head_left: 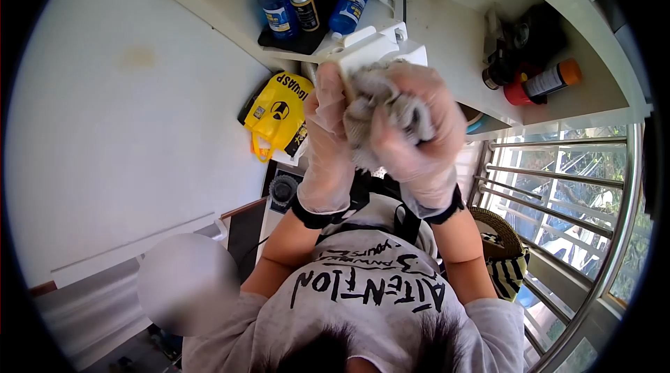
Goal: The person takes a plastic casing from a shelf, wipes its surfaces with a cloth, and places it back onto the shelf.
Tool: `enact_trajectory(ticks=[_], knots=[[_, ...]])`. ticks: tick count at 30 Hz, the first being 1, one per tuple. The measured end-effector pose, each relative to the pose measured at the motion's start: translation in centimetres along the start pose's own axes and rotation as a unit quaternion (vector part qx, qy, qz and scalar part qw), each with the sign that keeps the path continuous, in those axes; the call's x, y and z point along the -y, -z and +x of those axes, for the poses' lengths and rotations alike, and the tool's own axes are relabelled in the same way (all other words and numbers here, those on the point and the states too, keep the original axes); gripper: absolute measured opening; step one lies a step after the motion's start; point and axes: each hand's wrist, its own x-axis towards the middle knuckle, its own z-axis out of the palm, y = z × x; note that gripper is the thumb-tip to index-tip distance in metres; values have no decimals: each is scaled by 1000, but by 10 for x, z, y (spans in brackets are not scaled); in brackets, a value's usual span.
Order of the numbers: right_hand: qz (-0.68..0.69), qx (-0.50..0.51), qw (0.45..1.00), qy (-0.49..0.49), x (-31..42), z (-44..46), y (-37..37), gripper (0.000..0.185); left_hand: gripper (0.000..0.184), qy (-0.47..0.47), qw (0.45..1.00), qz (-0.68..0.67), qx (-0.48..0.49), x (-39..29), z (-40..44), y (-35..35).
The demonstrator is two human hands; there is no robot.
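Observation:
My left hand, in a thin clear plastic glove, is closed on the edge of a white plastic part with raised sections and a small hole. My right hand, gloved the same way, is wrapped round a crumpled grey rag. The rag lies bunched against the near side of the white part, between my two hands. It hides much of that part, so its full shape cannot be made out.
Blue liquid bottles and a black spray can stand on the shelf ahead. A yellow bag hangs at left. Right are an orange-capped can, window bars and a striped basket.

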Motion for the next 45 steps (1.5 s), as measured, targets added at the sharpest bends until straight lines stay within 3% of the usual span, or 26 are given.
enact_trajectory(ticks=[1,4,6,8,10,11,13,16,18,20,22,24,25,26,29,30,32,33,34,35,36,37,38,40,44,45], knots=[[-44,29,994,98,-8,-5,-2,38,56,-11,999,-44,-5,-3,-4,-4],[-103,82,988,82,-30,-36,4,37,56,-17,994,-104,-24,-11,8,3],[-156,99,982,36,-57,-57,14,29,53,10,991,-129,-44,-14,18,13],[-233,142,951,-144,-81,-80,24,20,57,45,981,-182,-53,-22,18,15],[47,-2,882,-468,-83,-87,30,16,59,30,989,-117,-88,-29,14,14],[45,-2,882,-468,-83,-84,34,16,56,58,989,-126,-58,-29,13,20],[224,-136,868,-422,-71,-71,41,15,56,59,990,-115,-54,-35,11,23],[243,-152,864,-414,-62,-55,52,27,55,44,993,-106,-32,-35,18,27],[238,-85,851,-461,-53,-51,54,56,55,33,991,-126,6,-34,21,36],[199,-19,868,-454,-60,-68,50,65,55,26,987,-153,34,-37,19,37],[341,34,776,-529,-46,-80,47,69,43,-84,989,-79,89,-37,21,42],[542,28,694,-473,-50,-99,38,71,36,-229,936,267,21,-36,18,41],[592,-33,681,-430,-39,-105,24,74,33,-134,990,-41,34,-37,15,38],[636,-95,663,-384,-27,-107,10,77,33,-132,989,-45,39,-36,12,39],[575,35,696,-428,-10,-102,3,87,35,-95,980,-139,110,-30,13,52],[580,68,682,-441,-2,-94,1,78,35,-76,972,-175,138,-26,12,53],[537,-9,674,-507,-2,-110,-7,69,38,-26,946,-255,197,-14,7,51],[504,14,682,-529,7,-103,-6,71,36,-170,969,-23,178,-11,2,49],[471,41,688,-550,14,-94,-6,75,34,-311,916,210,144,-10,-1,51],[414,49,721,-553,9,-100,-6,83,34,-312,917,198,153,0,-4,60],[375,100,795,-466,8,-99,-4,68,48,-59,985,-15,162,17,-7,73],[362,51,809,-461,2,-104,-3,68,63,205,941,-219,155,20,-5,74],[351,1,817,-458,-1,-112,-4,69,63,209,939,-221,158,14,-6,77],[371,-16,775,-512,8,-114,6,65,83,138,941,-72,302,-30,-8,71],[350,-39,791,-500,15,-114,13,65,95,171,869,55,461,-60,15,77],[334,-44,787,-516,18,-114,18,67,97,199,871,87,441,-65,15,84]])
